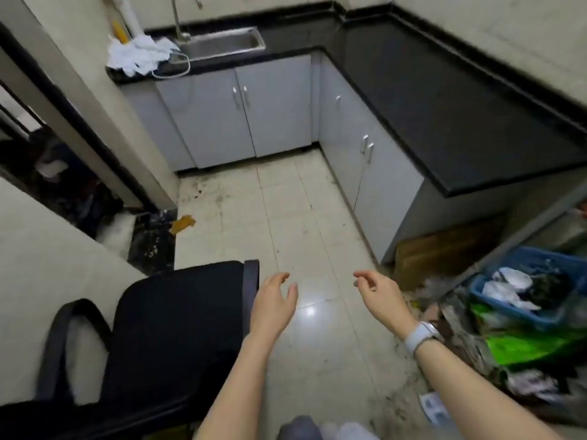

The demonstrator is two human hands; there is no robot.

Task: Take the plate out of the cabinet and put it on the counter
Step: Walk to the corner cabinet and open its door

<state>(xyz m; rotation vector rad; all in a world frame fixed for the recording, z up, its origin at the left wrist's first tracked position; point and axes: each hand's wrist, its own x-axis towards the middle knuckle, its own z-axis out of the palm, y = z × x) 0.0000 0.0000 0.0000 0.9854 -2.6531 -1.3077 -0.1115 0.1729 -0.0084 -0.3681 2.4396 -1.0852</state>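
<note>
No plate is in view. Grey cabinets with shut doors run in an L: one pair of doors (241,109) under the sink, another pair (365,154) along the right run. A black counter (444,106) tops them. My left hand (274,304) hangs over the tiled floor, empty, fingers apart, well short of the cabinets. My right hand (378,289), with a white watch on its wrist, is also empty and loosely open, level with the left.
A black office chair (165,328) stands at my lower left. A steel sink (222,44) with a tap and white rags (139,54) sits at the back. Blue basket (524,290), green bags and clutter crowd the right floor; a cardboard box (444,249) stands beside the cabinet end.
</note>
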